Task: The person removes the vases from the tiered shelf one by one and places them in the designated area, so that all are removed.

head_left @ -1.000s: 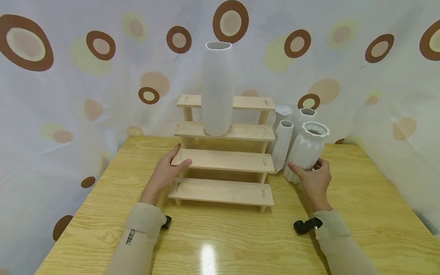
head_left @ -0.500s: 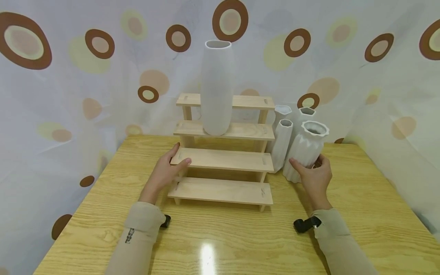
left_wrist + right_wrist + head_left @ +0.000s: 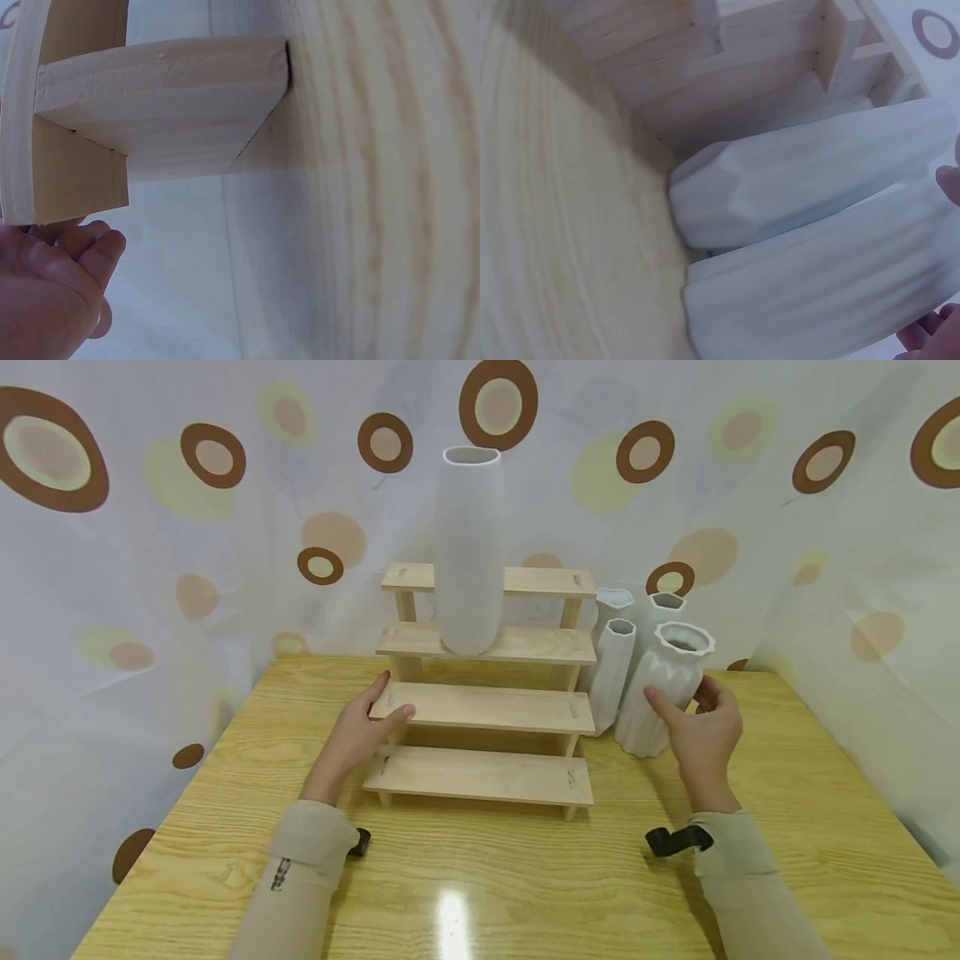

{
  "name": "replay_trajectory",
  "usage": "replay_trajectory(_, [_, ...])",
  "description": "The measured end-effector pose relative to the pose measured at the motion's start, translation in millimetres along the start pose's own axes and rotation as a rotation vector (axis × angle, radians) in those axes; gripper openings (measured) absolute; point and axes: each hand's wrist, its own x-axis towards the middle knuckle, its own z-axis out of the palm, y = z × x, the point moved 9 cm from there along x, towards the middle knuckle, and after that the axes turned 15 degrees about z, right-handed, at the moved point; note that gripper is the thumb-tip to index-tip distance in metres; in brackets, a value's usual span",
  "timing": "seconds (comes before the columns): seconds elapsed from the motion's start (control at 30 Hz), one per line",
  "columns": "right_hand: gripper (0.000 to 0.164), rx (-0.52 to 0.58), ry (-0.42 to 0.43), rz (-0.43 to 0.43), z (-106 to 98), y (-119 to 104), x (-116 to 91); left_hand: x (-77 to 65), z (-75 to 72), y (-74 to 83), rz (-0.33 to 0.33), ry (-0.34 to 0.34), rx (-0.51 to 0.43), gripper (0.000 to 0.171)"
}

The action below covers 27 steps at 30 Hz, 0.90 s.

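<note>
A stepped wooden display stand (image 3: 480, 706) stands mid-table. My left hand (image 3: 352, 735) grips its left end, thumb over a lower step; in the left wrist view, curled fingers (image 3: 101, 251) lie against the wooden edge. On the second step from the top stands a tall white vase (image 3: 470, 552). Right of the stand, my right hand (image 3: 705, 727) is round a white fluted vase (image 3: 660, 693) with a scalloped rim, thumb in front, fingers at its right side. That vase leans slightly right, its base at the table. Beside it is a slim faceted vase (image 3: 611, 677).
Behind those, two more white vases stand partly hidden, one with an angular mouth (image 3: 666, 602) and one with a pale rim (image 3: 615, 597). The wood-grain table (image 3: 525, 893) is backed by a dotted curtain (image 3: 262, 543).
My right hand has shifted up and slightly right along the fluted vase, which stays almost where it was. My left hand keeps its hold on the stand. The head view has drifted slightly.
</note>
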Motion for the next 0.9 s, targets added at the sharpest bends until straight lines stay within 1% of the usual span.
replay_trajectory(0.13, [0.074,0.067,-0.009,0.010,-6,-10,-2,0.1,0.3,-0.4,0.001,0.004,-0.004,0.092])
replay_trajectory(0.37, [0.074,0.273,0.002,0.043,-18,-27,-10,0.9,0.9,-1.5,0.001,0.001,-0.007,0.092])
replay_trajectory(0.47, [0.073,0.326,0.007,0.040,-21,-35,-14,1.4,0.7,-1.4,0.002,0.000,0.001,0.093])
replay_trajectory(0.8, [0.063,0.418,-0.014,0.004,-25,-60,-31,1.7,1.1,-2.7,0.002,0.003,-0.005,0.091])
replay_trajectory(0.9, [0.061,0.414,-0.026,-0.024,-25,-68,-39,1.8,1.2,-3.9,0.003,0.002,-0.005,0.089])
